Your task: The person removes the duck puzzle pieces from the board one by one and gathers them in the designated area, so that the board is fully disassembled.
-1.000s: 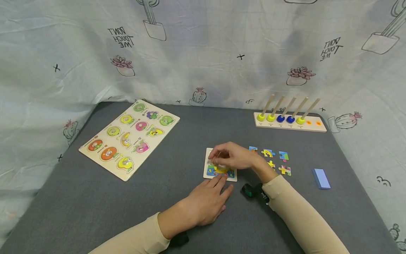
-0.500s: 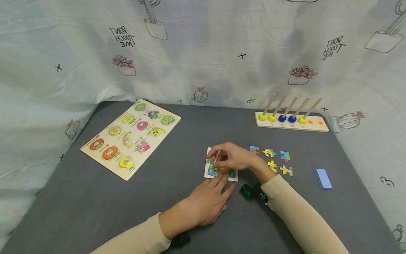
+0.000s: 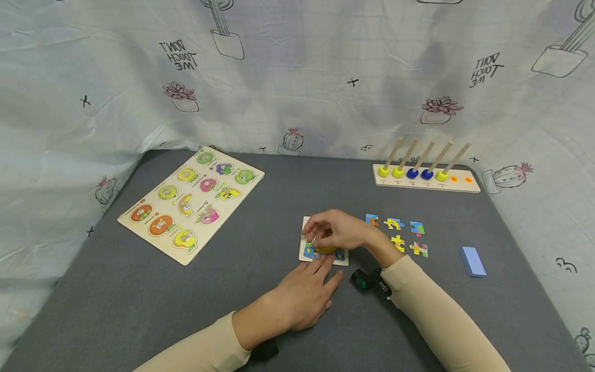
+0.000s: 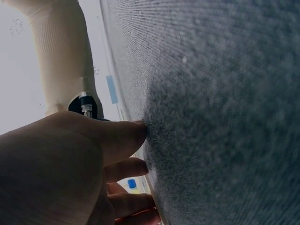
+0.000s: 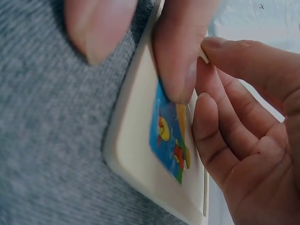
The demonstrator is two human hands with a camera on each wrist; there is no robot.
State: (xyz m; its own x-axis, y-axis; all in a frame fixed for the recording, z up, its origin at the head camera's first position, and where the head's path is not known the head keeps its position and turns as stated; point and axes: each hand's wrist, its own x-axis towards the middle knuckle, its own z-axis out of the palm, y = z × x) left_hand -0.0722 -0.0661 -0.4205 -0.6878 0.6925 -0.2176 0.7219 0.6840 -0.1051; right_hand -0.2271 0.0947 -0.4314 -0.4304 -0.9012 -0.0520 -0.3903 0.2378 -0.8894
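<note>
A small wooden jigsaw board [image 3: 342, 262] lies mid-table, part of its blue and yellow picture filled along the near side. My left hand [image 3: 302, 297] rests palm down before it, fingers extended, fingertips on the near rim and lower pieces. Above the board my right hand [image 3: 342, 228] pinches a jigsaw piece between thumb and forefinger. Only a pale edge of that piece [image 5: 204, 56] shows in the right wrist view; its printed face is hidden. Blue corner artwork [image 5: 164, 133] sits in the board close to a left fingertip.
Several loose jigsaw pieces [image 3: 419, 249] lie right of the board, partly behind the right forearm. A blue block [image 3: 473, 262] is farther right. A fruit knob puzzle [image 3: 241, 206] lies at left; a pegged ring stacker [image 3: 427, 182] stands at back right.
The right hand stays over the board; its fingers have shifted slightly and the held piece has tipped lower, less of it showing. The left hand keeps its place.
</note>
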